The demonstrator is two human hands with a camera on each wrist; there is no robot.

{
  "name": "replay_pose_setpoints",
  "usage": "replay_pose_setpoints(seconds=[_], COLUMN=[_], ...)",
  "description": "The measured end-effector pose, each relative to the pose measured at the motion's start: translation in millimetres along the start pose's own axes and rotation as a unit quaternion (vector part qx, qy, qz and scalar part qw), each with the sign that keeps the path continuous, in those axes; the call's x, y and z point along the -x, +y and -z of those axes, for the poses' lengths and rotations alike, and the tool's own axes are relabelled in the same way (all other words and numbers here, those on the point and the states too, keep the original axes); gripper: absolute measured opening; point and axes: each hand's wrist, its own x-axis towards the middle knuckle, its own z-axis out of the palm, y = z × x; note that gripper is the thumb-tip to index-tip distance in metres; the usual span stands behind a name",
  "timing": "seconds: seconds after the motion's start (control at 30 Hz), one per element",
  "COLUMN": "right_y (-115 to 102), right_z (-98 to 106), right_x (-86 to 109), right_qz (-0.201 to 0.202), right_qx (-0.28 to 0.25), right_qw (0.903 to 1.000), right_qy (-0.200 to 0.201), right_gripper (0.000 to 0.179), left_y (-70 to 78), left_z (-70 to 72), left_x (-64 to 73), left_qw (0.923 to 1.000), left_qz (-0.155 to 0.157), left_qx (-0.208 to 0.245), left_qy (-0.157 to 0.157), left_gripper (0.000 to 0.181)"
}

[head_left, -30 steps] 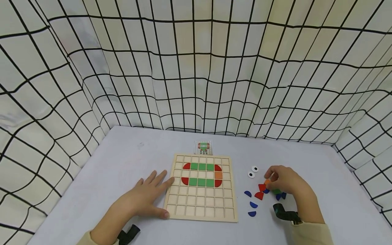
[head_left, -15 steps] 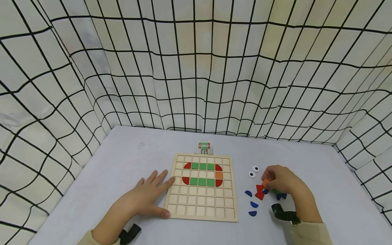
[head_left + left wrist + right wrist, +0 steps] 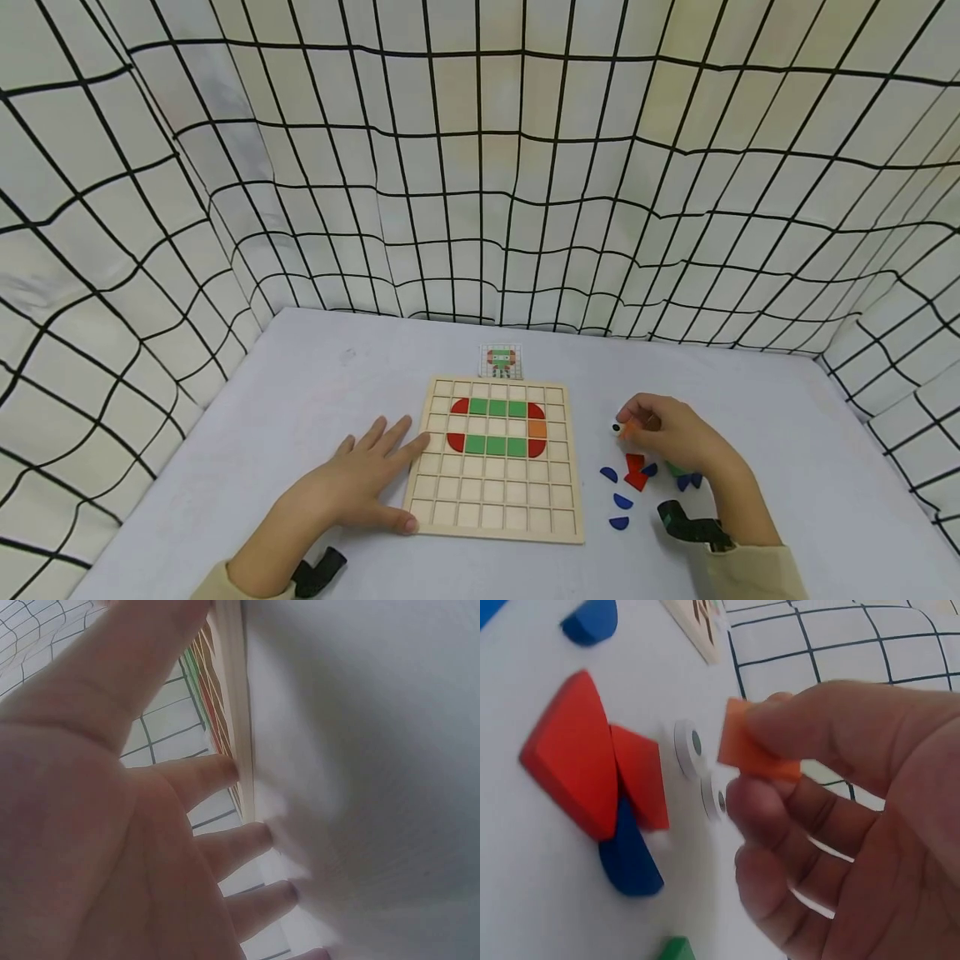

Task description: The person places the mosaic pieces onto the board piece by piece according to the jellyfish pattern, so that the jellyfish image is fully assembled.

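Between thumb and fingers my right hand (image 3: 678, 432) pinches an orange square tile (image 3: 739, 739), raised above the table near two white round eye pieces (image 3: 690, 748). In the head view the hand mostly covers those eyes. My left hand (image 3: 348, 487) lies with fingers spread along the left side of a wooden grid board (image 3: 498, 535); its thumb and index fingertip are at the frame. In the grid, green squares (image 3: 496, 446) form two rows with red rounded corner pieces (image 3: 536, 448) at the ends. One orange square (image 3: 537, 428) joins the rows at the right.
A small pattern card (image 3: 500, 361) lies behind the board. To the board's right are loose red pieces (image 3: 635, 481), several blue half-rounds (image 3: 622, 501) and a green piece (image 3: 673, 469). Black netting over white cloth (image 3: 495, 192) walls in the table.
My right hand has lifted the orange tile off the loose pieces and moved left and away from me, over the eye pieces. My left hand stays at the board.
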Motion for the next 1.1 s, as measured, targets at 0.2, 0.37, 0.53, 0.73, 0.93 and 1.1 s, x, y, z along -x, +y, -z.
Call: replay_pose_setpoints(seconds=[0.2,0.37,0.53,0.73,0.93,1.1], right_y=[-4,-7,-13,-20,-29,-41], right_z=[-7,-15,-20,-26,-36,-43], right_x=[-3.5,-6.1,-8.1,-11.9,-18.0,-24.4], right_qz=[0.029,0.032,0.039,0.041,0.051,0.062], right_qx=[-0.066,-0.108,-0.132,-0.165,-0.178,-0.187], right_qw=[0.9973,0.9935,0.9903,0.9854,0.9826,0.9800], right_qy=[0.009,0.016,0.015,0.006,-0.011,-0.025], right_gripper=[0.017,0.018,0.018,0.021,0.020,0.020], left_y=[0.1,-0.8,-1.2,-0.3,1.3,2.2], left_z=[0.3,-0.6,-1.0,0.8,2.0,2.1], left_x=[-0.1,-1.0,-1.3,0.5,3.3,2.2], left_qw=[1.0000,1.0000,1.0000,1.0000,1.0000,1.0000], left_qz=[0.002,0.002,0.001,0.004,0.003,0.003], left_qx=[-0.001,-0.002,-0.004,-0.002,0.007,0.005], left_qy=[-0.002,-0.004,-0.004,-0.005,-0.007,-0.003], left_gripper=[0.109,0.109,0.110,0.109,0.108,0.107])
